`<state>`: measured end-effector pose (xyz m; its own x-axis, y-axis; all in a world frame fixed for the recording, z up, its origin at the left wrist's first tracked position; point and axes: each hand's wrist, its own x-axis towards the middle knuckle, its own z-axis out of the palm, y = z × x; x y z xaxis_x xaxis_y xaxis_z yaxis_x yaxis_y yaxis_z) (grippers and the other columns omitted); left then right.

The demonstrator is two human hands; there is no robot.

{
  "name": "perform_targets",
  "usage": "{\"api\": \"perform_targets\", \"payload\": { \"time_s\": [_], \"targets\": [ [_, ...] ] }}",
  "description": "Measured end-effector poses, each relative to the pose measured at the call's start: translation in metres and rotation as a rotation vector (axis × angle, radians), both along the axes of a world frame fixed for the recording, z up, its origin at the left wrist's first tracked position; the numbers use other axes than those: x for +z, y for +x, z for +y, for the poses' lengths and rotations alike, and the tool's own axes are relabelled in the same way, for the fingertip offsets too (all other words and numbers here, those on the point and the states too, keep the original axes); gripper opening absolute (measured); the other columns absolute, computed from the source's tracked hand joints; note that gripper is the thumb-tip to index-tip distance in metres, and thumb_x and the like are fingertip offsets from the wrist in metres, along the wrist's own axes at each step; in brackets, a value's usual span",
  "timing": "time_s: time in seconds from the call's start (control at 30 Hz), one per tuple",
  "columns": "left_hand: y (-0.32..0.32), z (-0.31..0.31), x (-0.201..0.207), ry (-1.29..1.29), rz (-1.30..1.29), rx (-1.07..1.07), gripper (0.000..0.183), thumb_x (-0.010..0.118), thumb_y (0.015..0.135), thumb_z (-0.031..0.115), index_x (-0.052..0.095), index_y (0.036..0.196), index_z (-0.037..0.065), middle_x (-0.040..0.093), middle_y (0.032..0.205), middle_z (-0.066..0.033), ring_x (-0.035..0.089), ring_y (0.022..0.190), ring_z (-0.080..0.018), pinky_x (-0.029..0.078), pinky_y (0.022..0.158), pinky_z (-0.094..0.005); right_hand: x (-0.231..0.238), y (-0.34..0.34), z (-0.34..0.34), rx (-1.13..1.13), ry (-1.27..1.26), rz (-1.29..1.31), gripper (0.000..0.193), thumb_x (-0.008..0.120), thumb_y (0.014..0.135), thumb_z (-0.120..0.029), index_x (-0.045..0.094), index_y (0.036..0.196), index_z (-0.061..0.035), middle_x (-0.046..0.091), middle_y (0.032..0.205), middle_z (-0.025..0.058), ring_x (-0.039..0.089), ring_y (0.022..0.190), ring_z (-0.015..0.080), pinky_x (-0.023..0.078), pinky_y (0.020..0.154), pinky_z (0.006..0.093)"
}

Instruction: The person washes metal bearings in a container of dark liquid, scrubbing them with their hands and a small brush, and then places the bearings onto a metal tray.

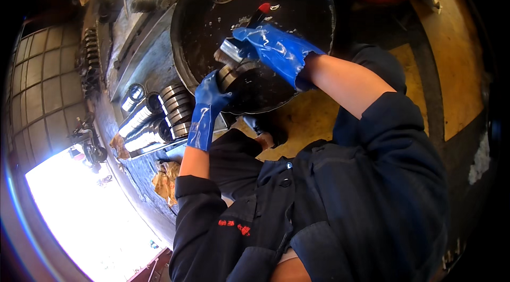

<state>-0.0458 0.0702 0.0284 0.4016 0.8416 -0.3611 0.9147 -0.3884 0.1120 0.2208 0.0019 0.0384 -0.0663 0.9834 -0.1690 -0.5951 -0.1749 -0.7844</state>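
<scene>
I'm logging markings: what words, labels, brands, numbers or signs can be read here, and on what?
Red lettering on the jacket: too small and blurred to read.
Brush and ring: no readable text.
Nothing else here is legible.

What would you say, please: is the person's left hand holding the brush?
No, the right hand holds the brush, while the left hand grips a metal part.

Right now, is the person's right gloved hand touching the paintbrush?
Touching. The head view shows it: the right gloved hand is wrapped around the paintbrush, whose red-tipped black handle juts out beyond the grip.
</scene>
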Motion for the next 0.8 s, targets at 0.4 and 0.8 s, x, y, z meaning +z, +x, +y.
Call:
{"api": "perform_targets", "payload": {
  "time_s": [0.4, 0.8],
  "targets": [
    [0.052, 0.013, 0.004, -0.036, 0.144, -0.106, 0.092, 0.092, 0.070, 0.040, 0.059, 0.150, 0.011, 0.067, 0.144, -0.0203, 0.064, 0.134, -0.0378, 0.051, 0.113, -0.0463, -0.086, 0.015, -0.001, -0.055, 0.326, -1.153, 0.039, 0.060, 0.103, -0.034, 0.073, 0.098, 0.0029, 0.072, 0.085, 0.0186, 0.069, 0.080, 0.0275, 0.053, 0.075, 0.0410],
    [0.133, 0.034, -0.053, -0.200, 0.536, -0.187, 0.048, 0.071, 0.095, 0.045, 0.074, 0.136, 0.019, 0.074, 0.134, -0.0142, 0.071, 0.126, -0.0351, 0.057, 0.103, -0.0466, -0.074, 0.015, 0.030, -0.037, -0.177, -0.640, 0.040, 0.064, 0.096, -0.034, 0.076, 0.101, 0.0043, 0.076, 0.095, 0.0267, 0.076, 0.094, 0.0407, 0.056, 0.083, 0.0482]
  ]
}}
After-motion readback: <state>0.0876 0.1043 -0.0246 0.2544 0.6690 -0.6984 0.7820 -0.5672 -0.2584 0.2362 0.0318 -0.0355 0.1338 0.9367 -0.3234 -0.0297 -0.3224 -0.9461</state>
